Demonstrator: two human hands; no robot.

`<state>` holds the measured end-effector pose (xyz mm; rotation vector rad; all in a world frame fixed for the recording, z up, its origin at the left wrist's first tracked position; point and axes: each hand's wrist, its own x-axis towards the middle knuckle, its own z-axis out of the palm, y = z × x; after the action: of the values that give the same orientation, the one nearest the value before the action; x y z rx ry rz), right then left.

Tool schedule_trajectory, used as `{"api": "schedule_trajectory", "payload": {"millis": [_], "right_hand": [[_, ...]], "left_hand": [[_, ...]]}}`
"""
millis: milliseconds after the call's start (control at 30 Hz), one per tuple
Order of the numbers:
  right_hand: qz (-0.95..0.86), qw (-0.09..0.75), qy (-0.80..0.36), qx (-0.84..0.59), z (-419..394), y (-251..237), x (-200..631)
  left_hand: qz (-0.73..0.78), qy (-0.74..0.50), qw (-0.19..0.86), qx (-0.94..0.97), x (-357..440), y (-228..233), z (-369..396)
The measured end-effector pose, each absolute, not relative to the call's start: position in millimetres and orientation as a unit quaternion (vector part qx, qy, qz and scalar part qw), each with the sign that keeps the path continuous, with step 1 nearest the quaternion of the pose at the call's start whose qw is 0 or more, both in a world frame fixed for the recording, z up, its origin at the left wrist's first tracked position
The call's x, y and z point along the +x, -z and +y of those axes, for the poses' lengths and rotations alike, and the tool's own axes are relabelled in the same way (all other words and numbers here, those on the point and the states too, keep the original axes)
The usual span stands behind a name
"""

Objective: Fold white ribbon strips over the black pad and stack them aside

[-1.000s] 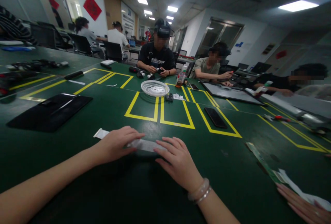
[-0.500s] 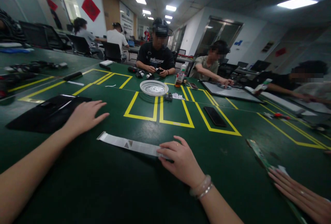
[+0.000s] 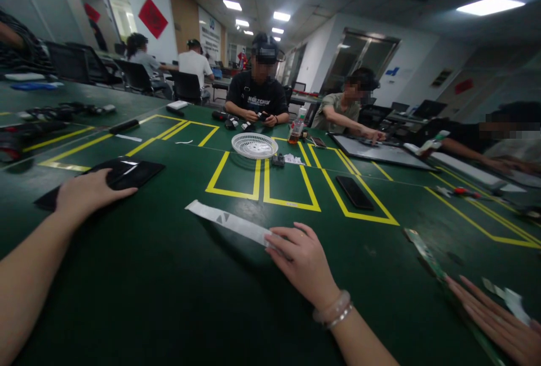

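My right hand [image 3: 306, 264], with bracelets on its wrist, pinches the near right end of a white flat ribbon cable [image 3: 232, 224]. The cable's far end is lifted off the green table, and a shadow lies below it. On the left, my left hand [image 3: 87, 194] grips a thin, flat black item [image 3: 137, 171], perhaps a pouch or panel. Its fingers bend over the item while the thumb points right; the hand and wrist hide part of it.
Ahead are a white plastic basket [image 3: 255, 146], a small grey part [image 3: 278, 160] and a bottle [image 3: 297, 129]. A black phone [image 3: 354, 192] lies inside yellow tape [image 3: 372, 219]. At right, another person's hand [image 3: 494, 309] touches a long green circuit board [image 3: 426, 256]. Co-workers sit opposite.
My left hand has moved left and its fingers have curled over the black item, which has shifted and turned slightly. The ribbon cable's far end has risen and swung right in my right hand.
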<state>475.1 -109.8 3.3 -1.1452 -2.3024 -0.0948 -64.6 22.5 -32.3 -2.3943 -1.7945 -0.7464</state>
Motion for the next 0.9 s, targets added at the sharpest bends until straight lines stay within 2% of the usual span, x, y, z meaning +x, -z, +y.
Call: {"api": "schedule_trajectory", "payload": {"millis": [100,133,300,467,667,900], "right_hand": [[-0.801,0.358,0.088,-0.472,-106,-4,480],[-0.781,0.380,0.103,-0.485,-105,-4,482],[-0.719,0.452,0.149,-0.507,-101,-7,489],[-0.693,0.491,0.187,-0.494,-105,-10,487],[-0.743,0.474,0.167,-0.443,-112,-14,479],[-0.825,0.383,0.051,-0.412,-110,-10,475]], "left_hand": [[-0.675,0.183,0.068,-0.712,-17,15,17],[-0.664,0.169,0.061,-0.726,2,11,14],[-0.473,0.150,-0.030,-0.868,102,2,-15],[-0.305,0.148,-0.125,-0.933,179,0,-64],[-0.259,0.151,-0.123,-0.946,207,14,-82],[-0.218,0.197,-0.010,-0.956,203,15,-85]]}}
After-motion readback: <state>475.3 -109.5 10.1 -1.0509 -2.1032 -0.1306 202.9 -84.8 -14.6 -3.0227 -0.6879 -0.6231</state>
